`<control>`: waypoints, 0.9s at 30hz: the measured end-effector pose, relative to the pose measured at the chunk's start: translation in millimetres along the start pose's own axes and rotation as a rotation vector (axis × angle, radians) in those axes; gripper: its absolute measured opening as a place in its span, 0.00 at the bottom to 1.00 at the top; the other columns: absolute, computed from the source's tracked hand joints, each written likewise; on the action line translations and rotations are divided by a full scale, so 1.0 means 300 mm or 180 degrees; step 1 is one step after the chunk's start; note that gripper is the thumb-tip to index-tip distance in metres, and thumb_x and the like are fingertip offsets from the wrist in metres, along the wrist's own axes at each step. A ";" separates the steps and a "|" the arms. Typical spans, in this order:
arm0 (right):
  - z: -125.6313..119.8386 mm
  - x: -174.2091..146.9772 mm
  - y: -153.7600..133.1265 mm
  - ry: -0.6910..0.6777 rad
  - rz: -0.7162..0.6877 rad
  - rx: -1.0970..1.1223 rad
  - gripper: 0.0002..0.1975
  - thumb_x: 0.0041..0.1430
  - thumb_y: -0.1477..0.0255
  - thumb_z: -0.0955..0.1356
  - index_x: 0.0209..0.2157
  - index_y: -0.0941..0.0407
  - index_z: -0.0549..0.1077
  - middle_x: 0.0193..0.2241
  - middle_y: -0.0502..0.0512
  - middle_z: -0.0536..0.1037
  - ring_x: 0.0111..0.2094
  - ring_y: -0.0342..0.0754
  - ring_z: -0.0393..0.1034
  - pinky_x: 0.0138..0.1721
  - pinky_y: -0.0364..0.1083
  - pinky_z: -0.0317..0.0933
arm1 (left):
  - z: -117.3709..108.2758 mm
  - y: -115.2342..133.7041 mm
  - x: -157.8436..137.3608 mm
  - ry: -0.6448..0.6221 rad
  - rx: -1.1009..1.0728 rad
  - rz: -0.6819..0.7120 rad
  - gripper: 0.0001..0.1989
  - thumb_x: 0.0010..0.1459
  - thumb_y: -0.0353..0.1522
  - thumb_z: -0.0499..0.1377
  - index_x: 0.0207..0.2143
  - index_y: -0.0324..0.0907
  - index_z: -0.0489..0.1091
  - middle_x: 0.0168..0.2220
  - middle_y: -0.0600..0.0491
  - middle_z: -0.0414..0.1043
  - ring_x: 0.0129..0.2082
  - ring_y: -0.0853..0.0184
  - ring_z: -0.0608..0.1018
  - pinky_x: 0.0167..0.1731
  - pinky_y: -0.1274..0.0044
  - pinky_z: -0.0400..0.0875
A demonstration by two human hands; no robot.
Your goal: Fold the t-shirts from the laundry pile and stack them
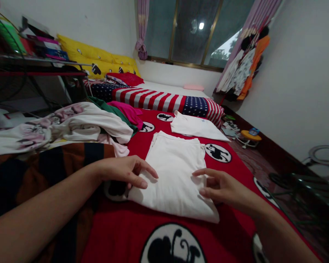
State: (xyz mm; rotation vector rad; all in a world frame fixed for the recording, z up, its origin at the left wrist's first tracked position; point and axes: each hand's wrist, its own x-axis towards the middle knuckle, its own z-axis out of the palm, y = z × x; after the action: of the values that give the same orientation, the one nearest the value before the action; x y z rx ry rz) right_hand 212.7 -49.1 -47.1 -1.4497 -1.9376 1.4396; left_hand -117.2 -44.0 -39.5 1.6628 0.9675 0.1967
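A white folded garment point(175, 164) lies flat on a red blanket point(120, 226) printed with black-and-white round patches. My left hand point(128, 171) is at the garment's left edge, thumb and index finger apart over the cloth. At the right edge, my right hand point(216, 184) has its fingers apart, the tips at or just above the fabric. Neither hand grips the cloth; whether the fingertips press on it is hard to tell. Behind it rests a second folded white garment point(196, 126), with a small mark near its far edge.
On the left is a heap of loose clothes point(84, 122), with a brown-and-navy striped cloth point(57, 168) nearer me. A desk point(38, 73) stands beyond it. Farther back is a bed with a flag-patterned cover point(153, 98). To the right, a small stool point(250, 136) stands on the floor.
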 end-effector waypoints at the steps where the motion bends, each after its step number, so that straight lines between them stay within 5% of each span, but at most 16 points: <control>1: -0.011 -0.017 -0.007 -0.0211 -0.0082 -0.0027 0.24 0.47 0.65 0.72 0.46 0.57 0.73 0.24 0.47 0.70 0.24 0.41 0.63 0.23 0.38 0.54 | -0.004 0.001 -0.010 -0.0138 0.0006 0.0031 0.29 0.46 0.41 0.67 0.51 0.42 0.72 0.23 0.57 0.68 0.21 0.73 0.67 0.20 0.84 0.61; 5: -0.043 -0.055 -0.021 -0.0717 -0.0144 -0.0166 0.13 0.47 0.70 0.72 0.37 0.59 0.77 0.22 0.46 0.68 0.24 0.38 0.59 0.23 0.37 0.51 | -0.011 -0.005 -0.023 -0.0466 0.0124 0.0051 0.22 0.46 0.38 0.67 0.45 0.40 0.76 0.26 0.55 0.70 0.22 0.73 0.68 0.21 0.84 0.61; 9: -0.045 -0.039 0.004 -0.1295 0.0263 0.0029 0.16 0.45 0.67 0.73 0.38 0.58 0.77 0.19 0.45 0.70 0.19 0.37 0.61 0.21 0.36 0.54 | -0.003 -0.003 -0.021 -0.0660 0.0350 -0.0090 0.19 0.47 0.39 0.67 0.42 0.39 0.77 0.22 0.55 0.70 0.18 0.75 0.66 0.17 0.85 0.58; 12: -0.032 -0.019 0.030 -0.1330 0.0363 0.0191 0.18 0.45 0.63 0.73 0.37 0.58 0.76 0.20 0.46 0.73 0.19 0.38 0.65 0.20 0.36 0.59 | -0.002 0.024 -0.035 -0.0622 0.0462 -0.0365 0.21 0.49 0.42 0.64 0.42 0.39 0.77 0.21 0.55 0.71 0.17 0.73 0.68 0.16 0.84 0.59; 17: -0.023 -0.020 0.025 -0.1337 0.0317 0.0205 0.19 0.51 0.60 0.70 0.39 0.58 0.75 0.18 0.47 0.72 0.13 0.38 0.63 0.14 0.35 0.54 | -0.037 0.138 -0.042 0.0589 0.1463 -0.0490 0.17 0.53 0.43 0.60 0.38 0.41 0.77 0.28 0.53 0.76 0.26 0.67 0.75 0.23 0.83 0.63; 21: -0.012 0.014 0.039 -0.0280 -0.0026 0.0152 0.16 0.53 0.60 0.68 0.33 0.59 0.75 0.15 0.46 0.70 0.14 0.37 0.60 0.15 0.36 0.54 | -0.075 0.184 0.076 0.1480 0.2271 -0.0371 0.18 0.54 0.44 0.58 0.34 0.40 0.77 0.29 0.50 0.77 0.28 0.64 0.76 0.28 0.80 0.64; 24: -0.003 0.067 0.082 0.1004 -0.0381 0.0173 0.16 0.51 0.60 0.69 0.33 0.59 0.74 0.18 0.47 0.69 0.15 0.37 0.60 0.15 0.37 0.53 | -0.092 0.140 0.207 0.2301 0.2485 -0.0626 0.20 0.50 0.41 0.61 0.43 0.39 0.74 0.38 0.45 0.77 0.38 0.58 0.77 0.36 0.77 0.65; 27: 0.005 0.107 0.122 0.1627 -0.0459 0.0398 0.20 0.49 0.60 0.69 0.41 0.58 0.74 0.25 0.49 0.71 0.17 0.39 0.62 0.16 0.39 0.54 | -0.095 0.068 0.303 0.2852 0.2198 -0.0817 0.25 0.49 0.39 0.63 0.49 0.39 0.69 0.42 0.44 0.75 0.43 0.57 0.76 0.39 0.75 0.66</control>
State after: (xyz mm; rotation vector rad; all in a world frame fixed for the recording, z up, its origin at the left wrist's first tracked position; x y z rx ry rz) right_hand 217.0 -23.4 -88.0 -1.4154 -1.5670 0.9838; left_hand -65.1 38.3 -43.6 2.0695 2.0875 0.4979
